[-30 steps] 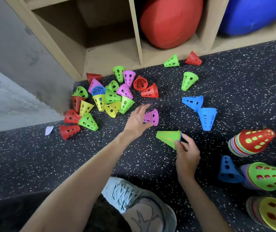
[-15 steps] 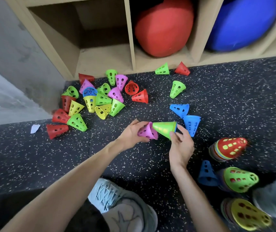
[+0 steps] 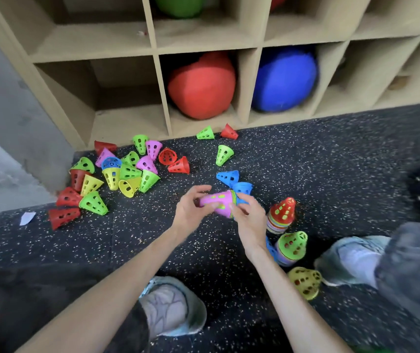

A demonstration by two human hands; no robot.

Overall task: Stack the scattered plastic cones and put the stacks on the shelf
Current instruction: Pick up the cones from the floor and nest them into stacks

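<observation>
Both hands hold a small stack of cones (image 3: 220, 202) lying sideways above the floor, a purple cone outermost with green showing through its holes. My left hand (image 3: 191, 208) curls around its narrow tip end. My right hand (image 3: 248, 217) grips the wide rim end. Several loose cones (image 3: 117, 174) in red, green, yellow, purple and blue lie scattered on the floor at the left. Two blue cones (image 3: 232, 180) lie just beyond my hands. Finished stacks lie at the right: a red-topped one (image 3: 281, 215), a green-topped one (image 3: 290, 247) and a yellow-topped one (image 3: 304, 282).
The wooden cubby shelf (image 3: 163, 108) stands along the back; its lower cells hold a red ball (image 3: 201, 85) and a blue ball (image 3: 284, 77), and the lower left cell is open. My shoes (image 3: 170, 307) rest on the speckled floor. A paper scrap (image 3: 27, 217) lies left.
My left hand picked up the purple cone from the floor and slid it over the green-topped stack in my right hand. The view tilted up, showing more of the shelf.
</observation>
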